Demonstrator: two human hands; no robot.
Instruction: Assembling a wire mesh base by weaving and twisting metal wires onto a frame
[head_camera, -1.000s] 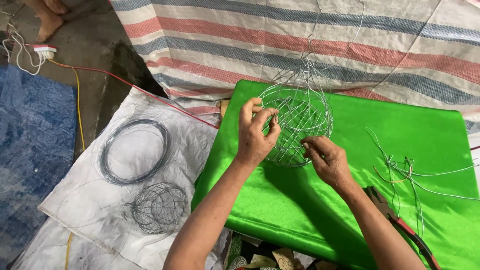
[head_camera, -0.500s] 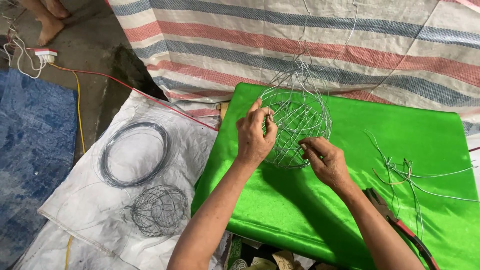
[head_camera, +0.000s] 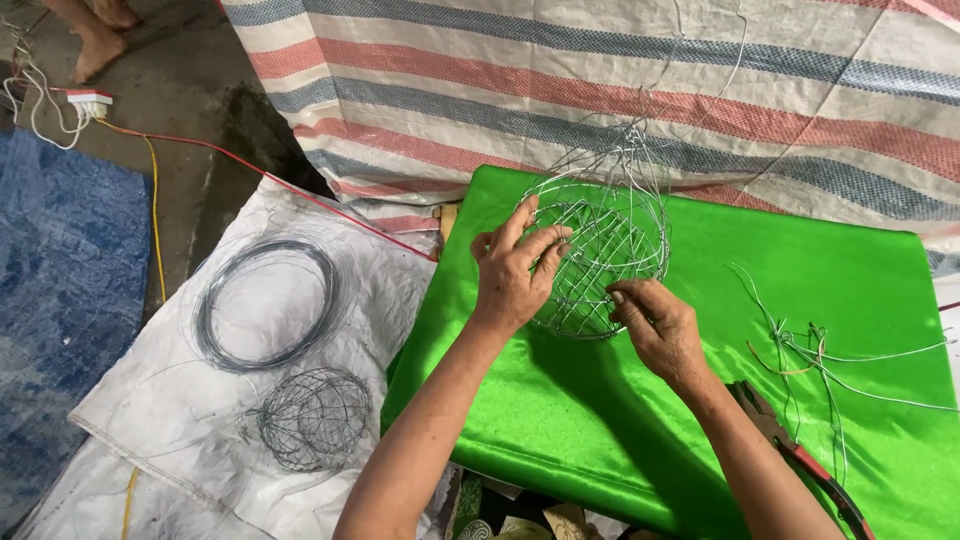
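Green cloth (head_camera: 620, 430) underlies both hands gripping wire basket (head_camera: 600, 255).

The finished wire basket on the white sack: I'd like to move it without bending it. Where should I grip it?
Probably best to take the wire basket by its rounded body from above, fingers spread on opposite sides. It lies on the white sack, and its wires look thin, so a pinch on one wire may bend it.

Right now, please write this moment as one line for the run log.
left hand: grips wire basket rim | right hand: pinches basket's lower wires | surface: green cloth | nearby: wire coil, finished wire ball, loose wire pieces
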